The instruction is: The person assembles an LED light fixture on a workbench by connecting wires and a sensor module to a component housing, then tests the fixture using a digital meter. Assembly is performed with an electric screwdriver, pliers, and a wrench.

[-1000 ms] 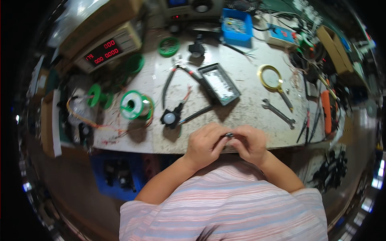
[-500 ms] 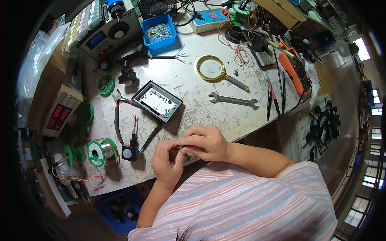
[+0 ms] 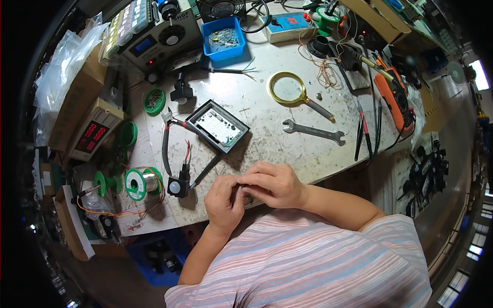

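My left hand point(image 3: 224, 203) and my right hand point(image 3: 276, 186) meet at the bench's front edge. Both are closed, fingertips pinched together around something small and dark that the fingers mostly hide. Just beyond them lies a black rectangular housing point(image 3: 241, 137) with a white circuit board point(image 3: 218, 126) inside. Cutting pliers point(image 3: 167, 149) with dark handles lie spread to its left, one handle passing beneath the housing. Between those handles rests a small black sensor module point(image 3: 177, 187) with a white dome and red wires.
An open-end wrench point(image 3: 314, 132) and a gold-rimmed magnifying glass point(image 3: 287, 88) lie at right of centre. Farther right are tweezers point(image 3: 358, 131) and an orange multimeter point(image 3: 395, 100). A solder spool point(image 3: 143, 183) stands at left. A blue tray point(image 3: 223, 54) of components sits at the back.
The whole view has swung slightly, so the bench and its things sit farther right in the picture. My hands stay pinched together, with only a slight shift of the fingers.
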The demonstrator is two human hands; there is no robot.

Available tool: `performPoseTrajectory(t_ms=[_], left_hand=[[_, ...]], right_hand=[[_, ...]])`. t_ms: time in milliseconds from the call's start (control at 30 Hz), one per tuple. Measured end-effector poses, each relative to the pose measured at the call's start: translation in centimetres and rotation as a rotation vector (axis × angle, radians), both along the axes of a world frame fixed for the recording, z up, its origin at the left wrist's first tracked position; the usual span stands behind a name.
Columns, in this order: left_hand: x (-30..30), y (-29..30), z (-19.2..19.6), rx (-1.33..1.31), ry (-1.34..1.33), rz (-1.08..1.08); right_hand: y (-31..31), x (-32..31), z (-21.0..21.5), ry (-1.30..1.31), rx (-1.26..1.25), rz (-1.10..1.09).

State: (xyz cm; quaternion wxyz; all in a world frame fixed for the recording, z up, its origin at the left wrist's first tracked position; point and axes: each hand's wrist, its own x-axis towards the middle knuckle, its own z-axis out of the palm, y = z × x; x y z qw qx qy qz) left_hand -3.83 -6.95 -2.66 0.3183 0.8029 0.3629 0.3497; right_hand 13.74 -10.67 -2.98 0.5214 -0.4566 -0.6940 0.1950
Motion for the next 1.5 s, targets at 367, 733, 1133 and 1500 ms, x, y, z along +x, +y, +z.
performPoseTrajectory(t_ms=[367, 733, 1133, 1500], left_hand=[[-0.1, 0.0, 0.1, -0.048, -0.137, 0.045], [-2.1, -1.3, 0.0, 0.032, -0.390, 0.050], [-5.4, -0.6, -0.1, -0.123, -0.408, 0.203], [-5.0, -0.6, -0.7, -0.038, -0.402, 0.196]], right_hand=[[1.3, 0.3, 1.2, -0.048, -0.017, -0.031], [16.7, -7.3, 5.0, -1.032, 0.073, -0.078], [20.9, -8.6, 3.0, -1.094, -0.213, -0.135], [21.0, -10.8, 10.1, -0.577, 0.243, -0.079]])
